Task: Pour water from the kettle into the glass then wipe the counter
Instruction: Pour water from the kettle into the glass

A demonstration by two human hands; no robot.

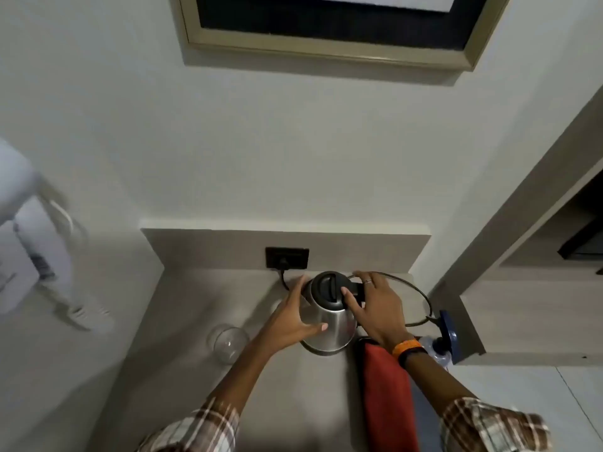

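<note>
A steel kettle point(331, 324) with a black lid stands on its base at the back of the grey counter point(182, 360). My left hand point(293, 321) cups the kettle's left side, fingers curved round the body. My right hand point(378, 308) lies over the black handle on the kettle's right, thumb at the lid's edge. A clear empty glass point(228, 343) stands upright on the counter to the left of the kettle, apart from it. A red cloth point(388, 393) lies on the counter to the right, under my right forearm.
The kettle's black cord point(421, 291) loops from a wall socket point(287, 258) behind the kettle. A plastic bottle with a blue cap point(443, 340) lies at the counter's right edge. A wall panel rises on the right. A white appliance point(29, 252) hangs on the left wall.
</note>
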